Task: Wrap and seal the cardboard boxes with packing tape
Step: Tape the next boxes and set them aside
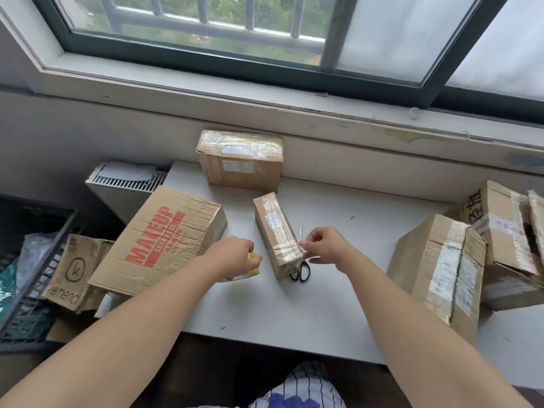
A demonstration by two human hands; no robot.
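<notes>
At the middle of the white table (294, 313), seen from the head view, the narrow box (276, 231) lay with 1 end toward the person. Left of that box, the left hand (235, 256) curled round a yellowish tape roll (255, 262), close by, probably to limit slack. Right of the box, the right hand (323, 245) pinched a clear tape strip (303, 250) at its near end, apparently pulling it taut for sealing. Scissors (301, 273) lay just beside the box, handy for cutting.

Home room used for packing, white table (309, 304) under barred window (206, 25), radiator (123, 187), used cardboard boxes (164, 237)
</notes>
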